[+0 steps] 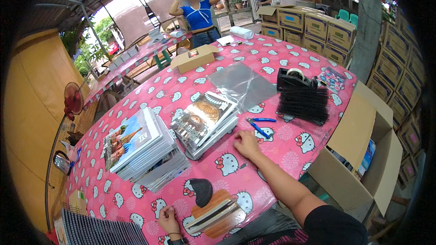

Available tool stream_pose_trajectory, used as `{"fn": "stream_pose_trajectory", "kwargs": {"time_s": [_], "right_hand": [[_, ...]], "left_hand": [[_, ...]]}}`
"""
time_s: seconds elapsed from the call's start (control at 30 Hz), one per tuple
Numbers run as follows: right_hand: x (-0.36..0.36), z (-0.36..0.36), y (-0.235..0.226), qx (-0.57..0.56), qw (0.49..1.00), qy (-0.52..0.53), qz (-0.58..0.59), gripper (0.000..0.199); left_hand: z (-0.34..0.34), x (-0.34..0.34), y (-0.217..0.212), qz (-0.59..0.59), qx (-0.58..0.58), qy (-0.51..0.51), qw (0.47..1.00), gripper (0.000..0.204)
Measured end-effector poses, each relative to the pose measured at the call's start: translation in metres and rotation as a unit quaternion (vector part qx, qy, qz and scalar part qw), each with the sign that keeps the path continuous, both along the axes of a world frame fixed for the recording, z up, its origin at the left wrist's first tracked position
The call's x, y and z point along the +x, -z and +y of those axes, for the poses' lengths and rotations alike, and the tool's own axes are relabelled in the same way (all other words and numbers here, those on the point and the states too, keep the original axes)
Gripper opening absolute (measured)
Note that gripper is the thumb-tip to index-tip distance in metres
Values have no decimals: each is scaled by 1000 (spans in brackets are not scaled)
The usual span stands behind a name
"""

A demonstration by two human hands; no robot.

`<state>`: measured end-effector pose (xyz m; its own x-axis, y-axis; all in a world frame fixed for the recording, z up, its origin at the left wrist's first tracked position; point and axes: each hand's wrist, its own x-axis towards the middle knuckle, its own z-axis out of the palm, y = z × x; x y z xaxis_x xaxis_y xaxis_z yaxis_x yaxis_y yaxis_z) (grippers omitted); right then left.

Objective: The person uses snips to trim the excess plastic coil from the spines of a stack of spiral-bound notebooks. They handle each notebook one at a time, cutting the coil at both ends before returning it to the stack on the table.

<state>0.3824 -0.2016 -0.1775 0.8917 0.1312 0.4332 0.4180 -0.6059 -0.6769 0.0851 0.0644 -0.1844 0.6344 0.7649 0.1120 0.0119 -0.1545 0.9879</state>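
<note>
My right hand [247,145] rests on the pink tablecloth, its fingers loosely bent and a little apart, holding nothing. Just beyond it lies a pair of blue-handled cutting pliers [261,126]. Left of that hand is a small stack of glossy books or calendars [204,117], its top one under clear film. A taller stack of similar ones [136,143] stands farther left. My left hand [168,221] lies near the front edge, fingers loosely bent and free of anything. Right of it are an orange-brown wooden board [219,196] with pale strips across it and a dark rounded pad [202,191].
Black binding coils [302,104] and a tape dispenser [290,79] sit at the right. Clear plastic sheets [243,86] lie beyond the books. An open carton [343,190] stands at the right edge, spiral-bound items [97,227] at lower left. A person in blue [197,16] stands across the table.
</note>
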Motion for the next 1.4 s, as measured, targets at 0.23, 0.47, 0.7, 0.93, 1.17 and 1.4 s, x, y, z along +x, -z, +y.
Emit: {"fn": "stream_pose_trajectory", "kwargs": {"time_s": [0.23,0.47,0.7,0.93,1.17,1.4], "right_hand": [[4,-3,2,25,999,-7,19,20],[1,-3,-3,15,1000,-20,16,19],[-5,-1,-10,-32,998,21,54,23],[-3,-4,-9,-72,991,76,85,40],[4,-6,-1,-15,990,103,97,57],[15,-7,11,49,991,102,74,71]], "left_hand": [[-1,0,0,10,5,-5,1000,10],[-4,0,-4,13,9,3,1000,11],[-2,0,-2,-1,-14,8,1000,10],[-8,1,-11,24,43,-2,999,10],[-14,3,-20,41,85,-5,996,11],[-7,-1,-10,34,77,1,996,13]]}}
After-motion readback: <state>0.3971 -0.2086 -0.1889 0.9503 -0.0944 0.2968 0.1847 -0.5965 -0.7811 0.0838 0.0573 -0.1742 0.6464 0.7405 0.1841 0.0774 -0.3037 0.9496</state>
